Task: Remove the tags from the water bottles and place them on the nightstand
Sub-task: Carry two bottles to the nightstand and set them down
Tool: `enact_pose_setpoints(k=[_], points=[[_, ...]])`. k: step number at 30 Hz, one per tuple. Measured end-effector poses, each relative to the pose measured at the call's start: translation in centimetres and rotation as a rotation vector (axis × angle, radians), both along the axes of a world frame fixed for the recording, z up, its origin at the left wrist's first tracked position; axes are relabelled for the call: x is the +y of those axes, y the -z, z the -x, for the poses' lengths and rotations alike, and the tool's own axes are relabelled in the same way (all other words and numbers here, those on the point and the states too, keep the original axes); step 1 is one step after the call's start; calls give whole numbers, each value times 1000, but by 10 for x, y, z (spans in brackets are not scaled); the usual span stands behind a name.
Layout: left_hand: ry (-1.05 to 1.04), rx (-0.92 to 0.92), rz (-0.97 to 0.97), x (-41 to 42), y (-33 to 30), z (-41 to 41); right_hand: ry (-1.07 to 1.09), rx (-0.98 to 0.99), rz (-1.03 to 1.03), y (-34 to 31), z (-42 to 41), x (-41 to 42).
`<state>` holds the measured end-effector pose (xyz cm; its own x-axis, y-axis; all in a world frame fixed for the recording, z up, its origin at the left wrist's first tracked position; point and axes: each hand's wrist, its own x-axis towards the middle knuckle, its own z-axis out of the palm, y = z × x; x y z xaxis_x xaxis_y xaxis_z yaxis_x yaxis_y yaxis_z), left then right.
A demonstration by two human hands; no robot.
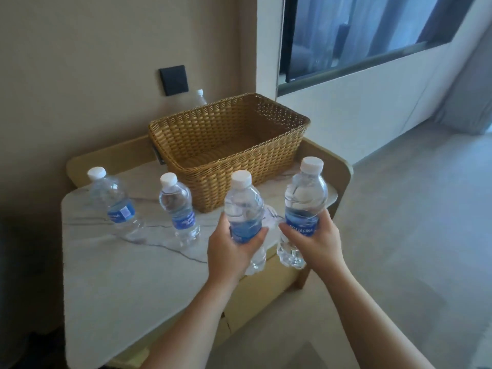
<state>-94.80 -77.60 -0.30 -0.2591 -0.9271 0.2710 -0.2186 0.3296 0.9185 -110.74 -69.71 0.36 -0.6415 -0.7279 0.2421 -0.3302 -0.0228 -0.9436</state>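
Observation:
My left hand (229, 249) grips a clear water bottle (243, 206) around its blue label, holding it upright above the nightstand's right edge. My right hand (315, 243) grips a second bottle (304, 198) with a blue Aquafina label, also upright and off the top. Two more white-capped bottles (114, 203) (179, 209) with blue labels stand on the marble nightstand top (119, 275) at the left. Something white and flat (271, 217) lies on the top between the two held bottles; I cannot tell what it is.
A woven wicker basket (229, 145) sits at the back of the nightstand, nothing visible inside. Behind it another bottle's cap and neck (200, 97) show near a black wall switch (173, 79). Grey carpet (399, 235) stretches to the right below a window.

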Motion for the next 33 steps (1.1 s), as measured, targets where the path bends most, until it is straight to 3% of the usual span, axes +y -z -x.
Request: enact_pose_setpoints(k=[8, 22, 33], points=[[327, -5, -54, 81, -8, 165, 360, -76, 3, 7, 130, 137], [931, -10, -81, 311, 2, 430, 948, -39, -64, 12, 299, 420], [1188, -85, -13, 417, 20, 624, 1198, -16, -41, 37, 443, 525]])
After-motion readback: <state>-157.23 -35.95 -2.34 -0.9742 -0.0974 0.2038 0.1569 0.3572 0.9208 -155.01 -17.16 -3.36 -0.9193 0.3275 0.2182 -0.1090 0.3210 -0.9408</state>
